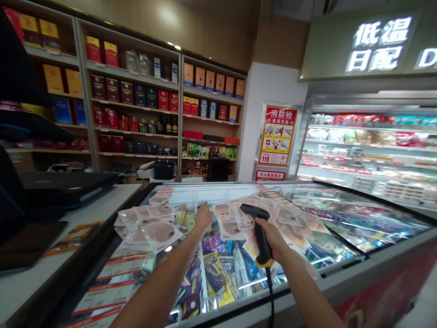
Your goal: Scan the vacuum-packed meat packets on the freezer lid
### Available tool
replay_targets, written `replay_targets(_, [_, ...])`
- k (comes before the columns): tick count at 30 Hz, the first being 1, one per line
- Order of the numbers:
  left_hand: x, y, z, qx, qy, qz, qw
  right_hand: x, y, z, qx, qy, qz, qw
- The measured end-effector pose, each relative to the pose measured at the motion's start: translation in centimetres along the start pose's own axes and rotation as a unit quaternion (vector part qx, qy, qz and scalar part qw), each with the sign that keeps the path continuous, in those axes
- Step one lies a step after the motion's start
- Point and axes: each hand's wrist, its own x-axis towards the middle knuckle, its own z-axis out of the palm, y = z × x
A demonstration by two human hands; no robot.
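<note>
My right hand (pixel 272 238) grips a black and yellow barcode scanner (pixel 262 239), its head pointing forward and left and its cable hanging down. My left hand (pixel 204 217) is stretched out over the chest freezer (pixel 327 284), fingers curled in; what they hold, if anything, is too small to make out. On both sides of it, clear flat packets with pinkish round contents (pixel 160 230) lie in heaps on the glass lid. Beneath are colourful bags, among them a yellow and brown bag (pixel 218 278) and purple packs (pixel 216 243). A greenish-yellow pack (pixel 185 219) lies left of my left hand.
A counter (pixel 118 205) with a black device (pixel 68 184) and an orange packet (pixel 73 237) runs along the left. Shelves of boxed bottles (pixel 133 93) line the back wall. A lit refrigerated display (pixel 368 152) stands at the right.
</note>
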Motion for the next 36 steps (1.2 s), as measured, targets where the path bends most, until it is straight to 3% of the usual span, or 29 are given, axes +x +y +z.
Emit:
replay_targets(6, [-0.2,-4.3,-8.7,0.223,0.039,0.010,0.974,-0.3,1.3,4.2,-0.041,-0.071,0.011,0.997])
replay_targets(10, [-0.7,-5.8,-11.9,0.324,0.013,-0.012,0.946,-0.4,1.6,5.1,-0.054,-0.084,0.011,0.995])
replay_targets(17, [-0.7,-5.3,-12.6,0.403,-0.023,-0.025,0.915,-0.3,1.9,5.4,-0.040,-0.082,0.023,0.996])
replay_targets(24, [-1.5,-5.6,-14.5,0.420,-0.011,-0.028,0.907,-0.3,2.0,5.3,-0.039,-0.077,0.032,0.996])
replay_targets(31, [-1.2,-7.2,-14.7,0.386,-0.029,-0.010,0.922,-0.5,1.7,5.5,-0.041,-0.079,0.036,0.995])
replay_targets(36, [-0.4,-7.4,-13.8,0.304,-0.035,-0.018,0.952,-0.6,1.3,5.1,-0.052,-0.079,0.030,0.995])
